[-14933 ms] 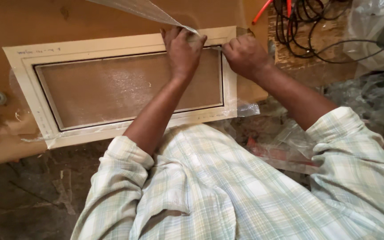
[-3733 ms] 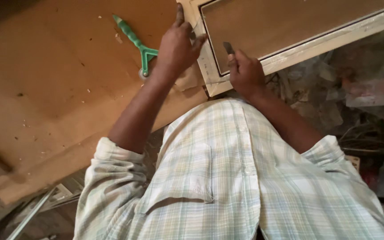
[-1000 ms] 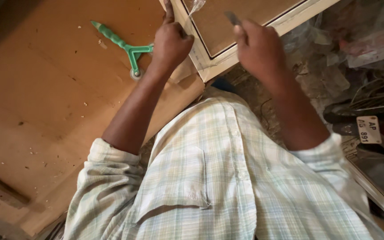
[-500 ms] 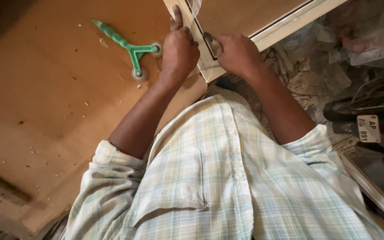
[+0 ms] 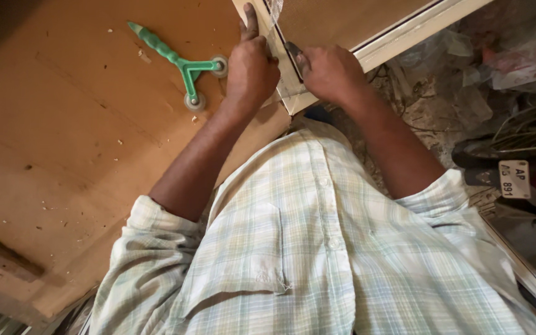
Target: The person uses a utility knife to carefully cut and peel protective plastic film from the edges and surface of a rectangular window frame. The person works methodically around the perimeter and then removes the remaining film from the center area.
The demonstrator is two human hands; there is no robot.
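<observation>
Two hands meet at top centre: the left hand [image 5: 252, 65] pins the white-framed mesh panel [image 5: 367, 37] steady, fingers flat, while the right hand [image 5: 327, 71] grasps a small dark blade [image 5: 293, 51] at its corner.

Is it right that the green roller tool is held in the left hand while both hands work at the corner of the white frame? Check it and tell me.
Not quite. In the head view the green roller tool lies loose on the wooden board, beside the left hand, not in it. The left hand presses on the white frame; the right hand holds a small dark tool at that corner.
</observation>
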